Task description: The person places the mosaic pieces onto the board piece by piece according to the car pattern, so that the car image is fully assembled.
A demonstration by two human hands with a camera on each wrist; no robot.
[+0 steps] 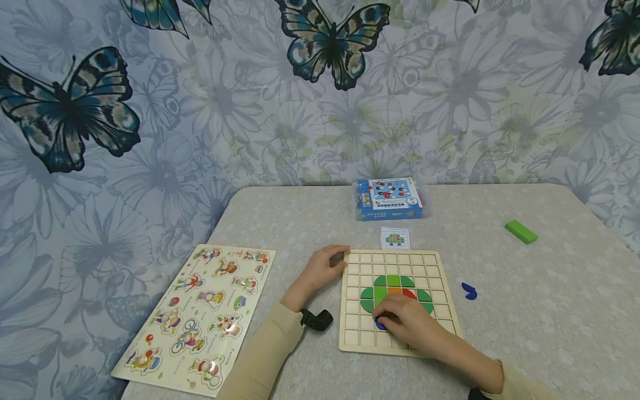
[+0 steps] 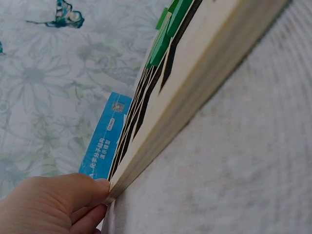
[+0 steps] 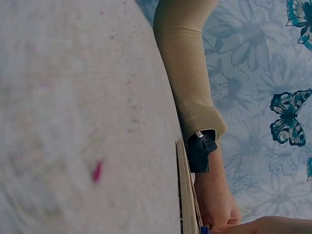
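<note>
A square wooden grid board (image 1: 364, 336) lies on the table, with green, orange and red pieces forming a rounded shape at its middle. My left hand (image 1: 320, 273) grips the board's far left corner; thumb and fingers close on it in the left wrist view. Over the near part of the board, my right hand (image 1: 415, 325) pinches a small blue piece (image 1: 380, 324) just below the green ones. That hand hides part of the pattern. Two blue curved pieces (image 1: 469, 290) lie right of the board. Beyond its far edge is a small pattern card (image 1: 395, 238).
A picture board (image 1: 227, 297) with cartoon figures lies at the left. A blue box (image 1: 391, 213) stands at the back of the table (image 1: 295, 219), near the patterned wall. Farther right lies a bright green block (image 1: 521, 231).
</note>
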